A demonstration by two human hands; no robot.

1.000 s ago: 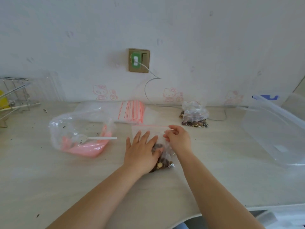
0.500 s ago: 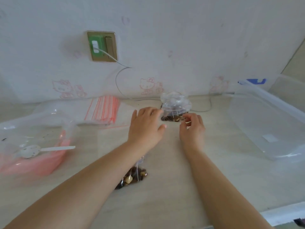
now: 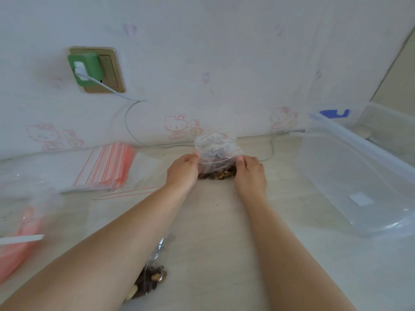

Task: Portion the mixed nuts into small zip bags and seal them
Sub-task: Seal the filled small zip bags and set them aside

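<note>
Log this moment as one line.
left hand: grips nut bag | right hand: grips same bag | second filled bag: under left forearm
</note>
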